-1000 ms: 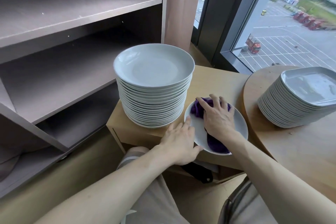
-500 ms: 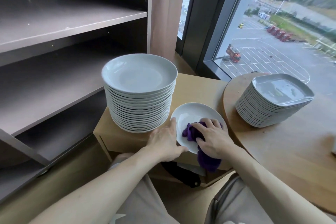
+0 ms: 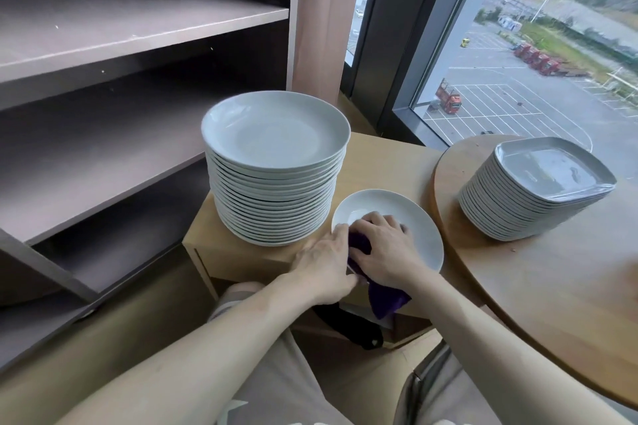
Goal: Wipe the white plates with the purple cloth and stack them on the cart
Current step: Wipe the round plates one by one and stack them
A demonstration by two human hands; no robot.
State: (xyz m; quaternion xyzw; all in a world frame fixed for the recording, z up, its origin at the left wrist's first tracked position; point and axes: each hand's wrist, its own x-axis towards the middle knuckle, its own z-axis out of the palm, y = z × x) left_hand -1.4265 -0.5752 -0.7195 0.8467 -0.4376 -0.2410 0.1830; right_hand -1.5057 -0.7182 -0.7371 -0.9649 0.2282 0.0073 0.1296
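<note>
Right hand (image 3: 386, 248) slid purple cloth (image 3: 388, 302) leftward, near plate stack (image 3: 276, 190).

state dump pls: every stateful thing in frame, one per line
single white plate: flat on the cart, cloth on it
purple cloth: bunched under the right hand, tail hanging off the cart edge
right hand: grips the cloth, pressing it on the plate
left hand: fingers straight, touching the plate's near-left rim
round plate stack: upright on the cart, untouched
square plate stack: upright on the round table, untouched
</note>
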